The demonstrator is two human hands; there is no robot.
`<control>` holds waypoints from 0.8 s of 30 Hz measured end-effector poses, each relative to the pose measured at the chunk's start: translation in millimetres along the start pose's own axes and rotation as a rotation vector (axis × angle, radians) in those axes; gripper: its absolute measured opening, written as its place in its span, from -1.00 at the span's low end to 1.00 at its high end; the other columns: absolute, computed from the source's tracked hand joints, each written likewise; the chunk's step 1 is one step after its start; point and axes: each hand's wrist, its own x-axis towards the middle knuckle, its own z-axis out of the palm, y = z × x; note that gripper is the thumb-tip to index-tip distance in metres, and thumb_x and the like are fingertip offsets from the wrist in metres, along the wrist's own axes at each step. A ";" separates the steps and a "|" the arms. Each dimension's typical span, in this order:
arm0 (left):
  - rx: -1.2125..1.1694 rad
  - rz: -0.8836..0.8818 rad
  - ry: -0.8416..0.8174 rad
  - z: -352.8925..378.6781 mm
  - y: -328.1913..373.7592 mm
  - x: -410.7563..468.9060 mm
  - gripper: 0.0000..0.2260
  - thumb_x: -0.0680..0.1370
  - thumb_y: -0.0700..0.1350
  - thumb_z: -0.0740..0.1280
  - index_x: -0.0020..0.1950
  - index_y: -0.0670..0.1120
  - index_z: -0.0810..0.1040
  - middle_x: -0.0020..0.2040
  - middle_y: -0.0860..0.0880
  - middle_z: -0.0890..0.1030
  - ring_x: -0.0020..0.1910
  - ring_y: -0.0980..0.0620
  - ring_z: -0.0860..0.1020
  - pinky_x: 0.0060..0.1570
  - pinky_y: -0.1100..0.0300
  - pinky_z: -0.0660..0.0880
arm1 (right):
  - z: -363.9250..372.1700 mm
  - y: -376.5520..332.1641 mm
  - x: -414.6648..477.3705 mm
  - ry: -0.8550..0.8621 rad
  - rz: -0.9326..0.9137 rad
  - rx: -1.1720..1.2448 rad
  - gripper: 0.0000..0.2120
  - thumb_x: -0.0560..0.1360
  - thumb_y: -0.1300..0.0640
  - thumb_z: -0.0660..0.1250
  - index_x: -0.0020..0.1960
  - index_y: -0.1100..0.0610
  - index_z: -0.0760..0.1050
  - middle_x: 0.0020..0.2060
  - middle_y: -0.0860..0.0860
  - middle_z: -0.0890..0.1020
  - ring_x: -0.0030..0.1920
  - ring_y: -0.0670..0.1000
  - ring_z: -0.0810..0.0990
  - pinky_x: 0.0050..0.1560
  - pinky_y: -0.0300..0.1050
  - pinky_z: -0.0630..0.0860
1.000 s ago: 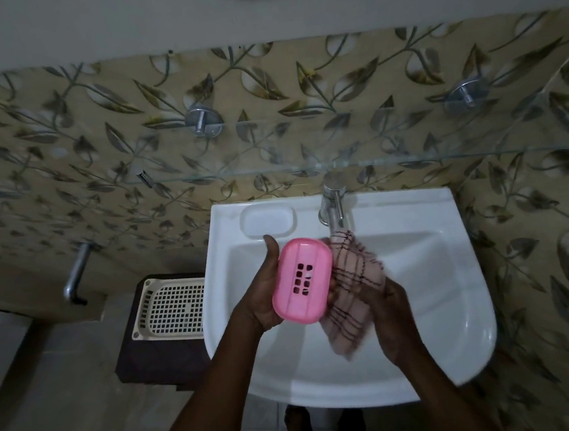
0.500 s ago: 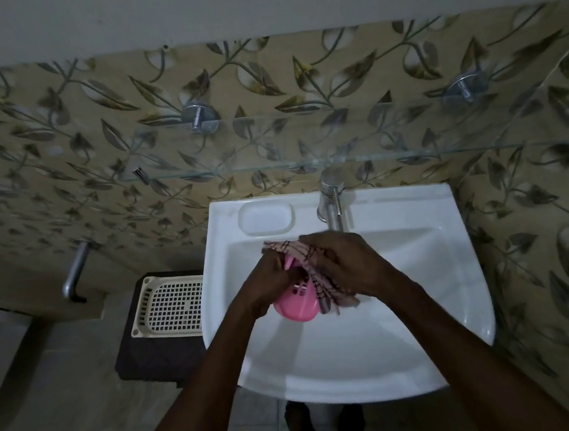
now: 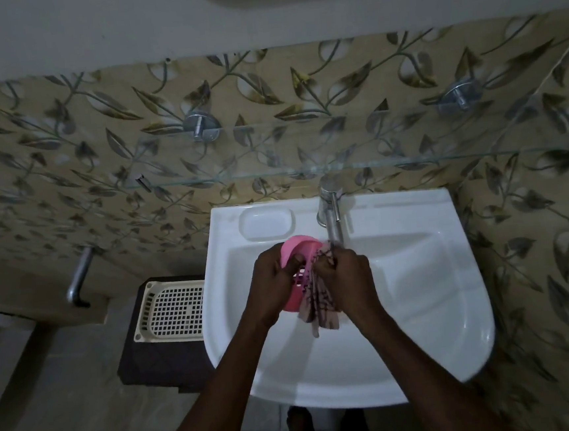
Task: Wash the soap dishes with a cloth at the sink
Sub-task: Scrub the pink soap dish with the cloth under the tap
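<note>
Over the white basin (image 3: 423, 323), below the tap (image 3: 331, 218): pink soap dish (image 3: 298, 252), tilted, clasped by left hand (image 3: 275, 278) to expose its slotted face. At its 3 o'clock, right hand (image 3: 349, 278) bunches checked cloth (image 3: 318, 301) against it for scrubbing.

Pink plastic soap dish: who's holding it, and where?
Left hand grips the pink plastic soap dish by its left edge; right hand clutches the checked cloth's upper part.
</note>
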 end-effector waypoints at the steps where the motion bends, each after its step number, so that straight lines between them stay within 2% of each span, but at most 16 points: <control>1: -0.019 0.011 0.037 1.4 -0.7 -0.2 -0.82 0.59 -0.16 0.34 0.04 0.11 0.66 -0.08 0.03 0.74 -0.11 0.04 0.70 -0.18 0.22 0.62 | 2.6 -0.9 -2.5 -0.014 0.070 0.085 -0.83 0.47 0.10 0.32 -0.25 0.16 0.49 -0.38 0.05 0.57 -0.25 0.15 0.56 -0.32 -0.19 0.33; 4: -0.033 0.031 0.170 10.2 -5.3 -1.8 -0.81 0.61 -0.15 0.32 0.14 0.04 0.65 0.00 0.00 0.73 -0.01 0.01 0.69 -0.04 0.10 0.65 | 18.6 1.6 -12.3 -0.082 0.183 0.179 -0.79 0.47 0.07 0.36 -0.17 0.22 0.61 -0.29 0.13 0.67 -0.23 0.12 0.63 -0.26 -0.14 0.45; 7: -0.064 0.025 0.325 22.0 -7.4 0.7 -0.81 0.62 -0.11 0.30 0.19 -0.03 0.63 0.02 0.00 0.72 -0.02 0.06 0.68 -0.06 0.15 0.66 | 35.2 4.9 -22.8 -0.037 0.362 0.447 -0.72 0.53 0.05 0.30 -0.24 0.21 0.59 -0.28 0.15 0.68 -0.25 0.12 0.66 -0.32 -0.09 0.53; 9: -0.138 -0.015 0.420 27.0 -9.9 0.9 -0.78 0.62 -0.07 0.30 0.21 -0.08 0.61 0.03 -0.07 0.70 -0.02 0.01 0.67 -0.04 0.13 0.66 | 37.6 5.9 -20.5 -0.023 0.507 0.638 -0.68 0.55 0.00 0.28 -0.25 0.19 0.59 -0.29 0.14 0.70 -0.30 0.12 0.68 -0.37 -0.11 0.58; 11: -0.206 -0.061 0.445 28.3 -13.0 -7.8 -0.76 0.61 -0.05 0.32 0.25 -0.08 0.57 0.07 -0.08 0.68 0.02 -0.03 0.66 0.00 0.10 0.64 | 35.0 5.3 -18.3 -0.084 0.571 0.693 -0.70 0.53 0.00 0.30 -0.24 0.19 0.59 -0.30 0.14 0.71 -0.34 0.11 0.69 -0.39 -0.11 0.58; 13: -0.194 -0.070 0.338 25.9 -16.8 -20.0 -0.68 0.56 0.01 0.38 0.28 -0.06 0.54 0.10 -0.09 0.67 0.03 -0.05 0.65 -0.06 0.09 0.63 | 32.6 7.4 -18.6 -0.078 0.462 0.457 -0.71 0.50 -0.01 0.32 -0.22 0.20 0.60 -0.31 0.11 0.70 -0.31 0.10 0.68 -0.35 -0.10 0.61; 16: -0.171 -0.080 0.069 4.1 -7.7 -31.4 -0.38 0.32 0.32 0.48 0.16 -0.11 0.62 -0.05 -0.11 0.71 -0.12 -0.05 0.67 -0.24 0.17 0.59 | 20.5 9.4 -16.7 0.052 0.130 -0.003 -0.76 0.47 0.00 0.35 -0.18 0.19 0.60 -0.29 0.10 0.68 -0.23 0.12 0.67 -0.38 -0.19 0.45; 18: -0.328 -0.179 -0.115 -22.7 2.3 -26.5 -0.43 0.38 0.35 0.40 0.09 -0.10 0.69 -0.04 -0.15 0.73 -0.08 -0.09 0.69 -0.15 0.08 0.62 | 12.6 12.5 -10.0 0.107 -0.052 -0.203 -0.79 0.47 0.03 0.32 -0.07 0.18 0.58 -0.18 0.13 0.67 -0.17 0.15 0.66 -0.26 -0.14 0.49; 19: -0.300 -0.240 -0.177 -34.6 9.1 -21.0 -0.49 0.44 0.32 0.35 0.08 -0.08 0.71 -0.03 -0.14 0.73 -0.06 -0.11 0.69 -0.12 0.06 0.62 | 10.8 13.2 -7.2 0.112 -0.131 -0.292 -0.78 0.49 0.04 0.30 -0.02 0.19 0.56 -0.13 0.13 0.66 -0.15 0.16 0.66 -0.20 -0.12 0.51; 22: 0.272 -0.302 -0.297 -43.6 29.2 0.5 -0.68 0.43 0.16 0.37 -0.10 -0.07 0.72 -0.15 -0.08 0.73 -0.17 -0.05 0.65 -0.18 0.15 0.53 | 11.6 12.1 -2.5 0.112 -0.331 -0.417 -0.73 0.52 0.07 0.24 0.12 0.19 0.53 -0.02 0.13 0.64 -0.13 0.15 0.66 -0.19 -0.15 0.47; 24: 0.460 -0.252 -0.357 -32.5 33.2 8.7 -0.77 0.47 -0.01 0.35 -0.13 -0.14 0.71 -0.15 -0.14 0.72 -0.21 -0.01 0.62 -0.15 0.16 0.50 | 13.7 8.7 1.2 0.102 -0.389 -0.453 -0.67 0.53 0.05 0.23 0.21 0.18 0.50 0.03 0.14 0.62 -0.10 0.17 0.65 -0.15 -0.08 0.51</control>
